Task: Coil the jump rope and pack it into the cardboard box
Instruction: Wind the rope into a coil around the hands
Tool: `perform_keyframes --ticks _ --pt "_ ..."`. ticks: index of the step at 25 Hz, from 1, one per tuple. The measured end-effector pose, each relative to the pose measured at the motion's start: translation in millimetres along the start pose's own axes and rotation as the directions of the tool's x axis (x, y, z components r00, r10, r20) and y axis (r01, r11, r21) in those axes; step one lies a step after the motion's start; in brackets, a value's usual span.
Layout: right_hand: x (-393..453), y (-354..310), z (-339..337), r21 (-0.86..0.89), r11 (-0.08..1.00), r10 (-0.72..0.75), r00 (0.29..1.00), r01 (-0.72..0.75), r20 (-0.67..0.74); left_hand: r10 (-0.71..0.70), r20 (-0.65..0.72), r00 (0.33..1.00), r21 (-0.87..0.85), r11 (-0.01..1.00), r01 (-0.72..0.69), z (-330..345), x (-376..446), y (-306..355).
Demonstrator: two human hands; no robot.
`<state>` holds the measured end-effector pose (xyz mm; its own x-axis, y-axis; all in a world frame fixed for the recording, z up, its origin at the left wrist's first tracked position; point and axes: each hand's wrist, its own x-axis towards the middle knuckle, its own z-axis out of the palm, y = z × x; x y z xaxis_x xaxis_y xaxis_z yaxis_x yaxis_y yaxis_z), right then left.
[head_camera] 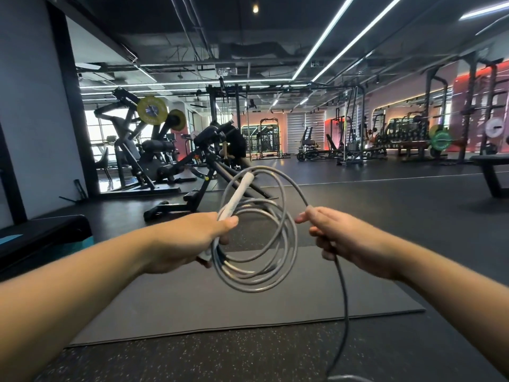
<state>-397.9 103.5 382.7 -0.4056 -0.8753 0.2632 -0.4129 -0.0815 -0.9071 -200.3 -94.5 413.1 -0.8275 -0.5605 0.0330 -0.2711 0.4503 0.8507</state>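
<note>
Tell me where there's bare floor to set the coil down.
The mat below the coil is bare on the near left, under the left hand. Right of it the loose rope trails down from the right hand. The far left is crowded with machines. No box in view.

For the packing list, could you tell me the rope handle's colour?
White handle, gripped by left hand; head view.

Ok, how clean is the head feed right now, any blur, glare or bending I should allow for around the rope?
Head view: the wide lens bows the forearms and ceiling light strips outward at the edges; the coil and white handle are slightly soft; the window behind the machines is blown out; both hands, left and right, are evenly lit.
</note>
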Motion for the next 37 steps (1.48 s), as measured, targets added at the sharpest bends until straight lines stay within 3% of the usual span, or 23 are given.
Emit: perform_keyframes --ticks 3,8,12,16,22,25,28,30,32,33,34,35,36,37 --pt "-3.7 9.3 31.8 0.203 0.973 -0.099 0.994 0.107 -0.050 0.052 -0.024 0.998 -0.260 0.964 -0.056 28.0 -1.8 5.3" --pt "-1.8 13.2 83.7 0.542 0.816 -0.150 0.979 0.200 -0.135 0.011 -0.147 0.989 -0.678 0.727 -0.109 61.6 -8.0 30.7" --pt "3.6 -1.7 101.5 0.395 0.880 -0.136 0.936 0.265 -0.325 -0.045 -0.154 0.987 -0.704 0.706 -0.078 74.8 -6.9 44.7" --pt "15.0 -13.0 95.0 0.364 0.894 -0.079 0.891 0.262 -0.448 -0.134 -0.151 0.979 -0.719 0.695 -0.016 84.2 -12.8 44.1" --pt "12.2 -20.4 104.8 0.373 0.906 -0.001 0.881 0.200 -0.472 -0.157 -0.266 0.951 -0.819 0.556 -0.137 105.7 -15.5 47.0" --pt "11.0 -20.5 115.6 0.366 0.903 0.019 0.829 0.226 -0.559 -0.134 -0.236 0.962 -0.829 0.544 -0.128 113.6 -18.8 49.2" --pt "24.2 -12.6 102.0 0.239 0.942 -0.038 0.780 0.237 -0.625 -0.167 -0.236 0.957 -0.698 0.714 -0.048 108.0 -11.6 40.9" --pt "32.8 -10.4 82.8 0.104 0.967 -0.129 0.801 0.232 -0.584 -0.179 -0.260 0.949 -0.626 0.780 -0.025 91.9 -7.5 32.6" --pt "37.2 -16.2 60.5 -0.060 0.982 -0.184 0.841 0.179 -0.508 -0.167 -0.407 0.898 -0.537 0.839 -0.088 70.5 -9.5 27.4" --pt "37.9 -21.0 49.4 -0.181 0.973 -0.213 0.866 0.145 -0.452 -0.080 -0.524 0.848 -0.395 0.905 -0.159 58.4 -13.5 29.7" --pt "36.7 -27.2 39.7 -0.330 0.937 -0.248 0.887 0.117 -0.389 0.097 -0.610 0.786 -0.167 0.954 -0.248 46.6 -18.8 35.5" --pt "34.6 -33.9 32.2 -0.467 0.878 -0.279 0.906 0.107 -0.317 0.342 -0.616 0.710 0.122 0.931 -0.343 35.4 -22.6 43.6" --pt "33.5 -39.2 27.3 -0.566 0.817 -0.296 0.923 0.113 -0.244 0.583 -0.508 0.634 0.407 0.811 -0.420 24.9 -25.6 55.9" --pt "33.0 -43.7 23.5 -0.630 0.766 -0.303 0.936 0.129 -0.177 0.737 -0.313 0.599 0.621 0.636 -0.458 16.0 -25.5 70.2"
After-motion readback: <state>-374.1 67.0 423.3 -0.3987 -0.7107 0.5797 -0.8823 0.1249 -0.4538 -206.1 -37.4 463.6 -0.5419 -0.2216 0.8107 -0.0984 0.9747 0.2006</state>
